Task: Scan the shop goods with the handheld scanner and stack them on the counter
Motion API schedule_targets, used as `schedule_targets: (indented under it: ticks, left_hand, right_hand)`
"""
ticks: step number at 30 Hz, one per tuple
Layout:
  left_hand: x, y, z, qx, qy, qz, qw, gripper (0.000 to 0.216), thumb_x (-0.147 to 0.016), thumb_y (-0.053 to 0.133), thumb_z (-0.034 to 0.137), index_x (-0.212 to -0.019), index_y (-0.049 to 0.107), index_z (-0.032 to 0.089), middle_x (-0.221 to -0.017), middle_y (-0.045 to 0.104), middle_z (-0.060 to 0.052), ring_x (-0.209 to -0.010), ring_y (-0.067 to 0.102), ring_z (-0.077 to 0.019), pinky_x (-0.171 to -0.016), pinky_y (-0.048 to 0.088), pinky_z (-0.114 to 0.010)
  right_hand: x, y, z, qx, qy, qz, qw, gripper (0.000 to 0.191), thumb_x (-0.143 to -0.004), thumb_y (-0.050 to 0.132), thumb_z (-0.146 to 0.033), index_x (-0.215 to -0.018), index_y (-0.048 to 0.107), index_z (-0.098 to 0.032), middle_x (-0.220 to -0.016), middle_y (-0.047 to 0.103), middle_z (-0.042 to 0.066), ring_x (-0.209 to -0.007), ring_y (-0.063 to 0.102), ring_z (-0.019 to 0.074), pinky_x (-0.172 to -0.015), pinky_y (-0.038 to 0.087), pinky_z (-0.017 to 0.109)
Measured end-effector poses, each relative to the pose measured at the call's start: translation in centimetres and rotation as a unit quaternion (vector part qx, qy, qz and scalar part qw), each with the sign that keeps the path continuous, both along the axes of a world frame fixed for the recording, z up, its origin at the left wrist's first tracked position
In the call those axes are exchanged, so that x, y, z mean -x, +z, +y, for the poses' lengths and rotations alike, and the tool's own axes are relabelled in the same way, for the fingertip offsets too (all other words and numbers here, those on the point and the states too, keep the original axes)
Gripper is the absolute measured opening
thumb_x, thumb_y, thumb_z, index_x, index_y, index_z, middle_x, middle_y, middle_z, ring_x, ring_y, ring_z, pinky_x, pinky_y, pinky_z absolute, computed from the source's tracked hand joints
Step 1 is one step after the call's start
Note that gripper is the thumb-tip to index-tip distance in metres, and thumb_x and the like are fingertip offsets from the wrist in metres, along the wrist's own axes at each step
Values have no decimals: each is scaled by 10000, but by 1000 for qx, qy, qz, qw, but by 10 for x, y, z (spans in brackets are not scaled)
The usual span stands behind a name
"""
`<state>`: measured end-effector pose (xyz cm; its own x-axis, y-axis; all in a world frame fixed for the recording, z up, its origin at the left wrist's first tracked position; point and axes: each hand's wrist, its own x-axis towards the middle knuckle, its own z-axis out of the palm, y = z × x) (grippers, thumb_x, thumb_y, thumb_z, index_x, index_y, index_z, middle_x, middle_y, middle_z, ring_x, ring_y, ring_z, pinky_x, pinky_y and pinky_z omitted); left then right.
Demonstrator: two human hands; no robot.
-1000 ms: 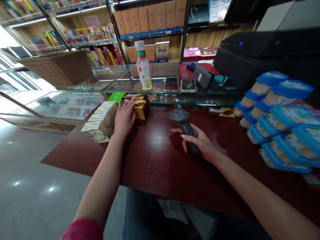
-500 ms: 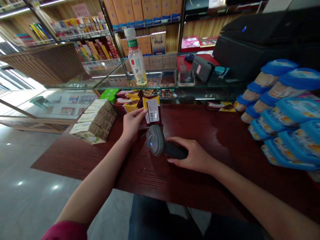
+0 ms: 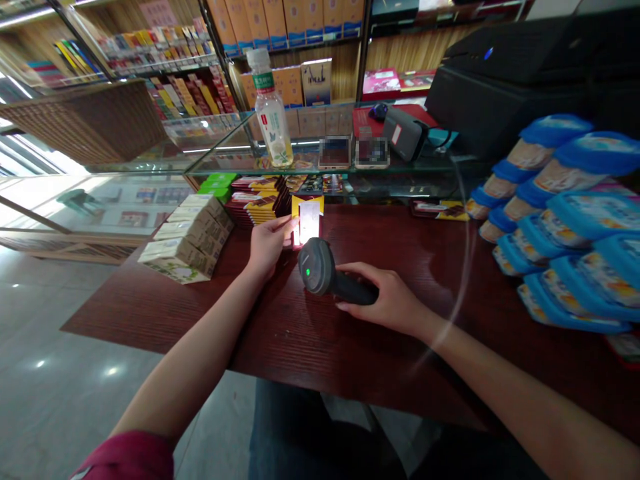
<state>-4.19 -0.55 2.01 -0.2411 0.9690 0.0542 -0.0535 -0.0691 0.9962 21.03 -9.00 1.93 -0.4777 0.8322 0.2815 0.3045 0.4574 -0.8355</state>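
Fingers of left hand point(image 3: 267, 245) pinch a packet point(image 3: 309, 220) upright by its edge, just beyond the scanner point(image 3: 317, 268), label lit. Right hand point(image 3: 393, 303) fingers wrap the scanner handle. Stack point(image 3: 260, 199) beyond-left of scanner; tubs point(image 3: 575, 233) well right, on surface point(image 3: 350, 347).

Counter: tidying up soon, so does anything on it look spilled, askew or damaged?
Nothing spilled or damaged. The blue-lidded tubs lie tipped in a heap at right; the cream boxes slant at left. Light from the scanner whites out the held packet.
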Motion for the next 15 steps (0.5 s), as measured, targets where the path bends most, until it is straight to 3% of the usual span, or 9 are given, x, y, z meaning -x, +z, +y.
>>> schedule_targets:
  ticks: [4,7,11,15]
  left_hand:
    - [0,-8,3,-52,-5,35,998,433,-764,890,454,-1083,837,166,-969,832,-79,-865,783,-252,-785,651,-369]
    - [-17,-13,9,-122,33,91,988,385,-806,845,438,-1077,838,165,-1032,834,-79,-953,788,-269,-851,644,-378]
    - [-66,-13,20,-212,16,208,955,249,-897,769,355,-1089,841,213,-1093,830,-53,-1023,791,-266,-950,618,-376]
    - [-129,-12,29,-270,-54,366,889,264,-984,683,289,-1220,802,295,-1186,807,-31,-1047,795,-251,-937,611,-344]
  right_hand:
    - [-1,-5,3,32,-26,62,997,551,-785,853,-345,-1303,697,-243,-1179,802,77,-1040,792,277,-971,631,459]
    - [1,-8,6,18,-112,141,984,560,-776,859,-366,-1287,687,-214,-1210,789,106,-1075,787,283,-997,634,459]
    - [-6,-5,15,-49,-265,237,933,550,-807,821,-378,-1297,655,-192,-1124,796,123,-1003,797,277,-945,658,439]
    - [-36,4,21,-162,-394,265,865,579,-847,777,-434,-1340,611,-181,-1129,775,141,-1021,785,300,-950,652,487]
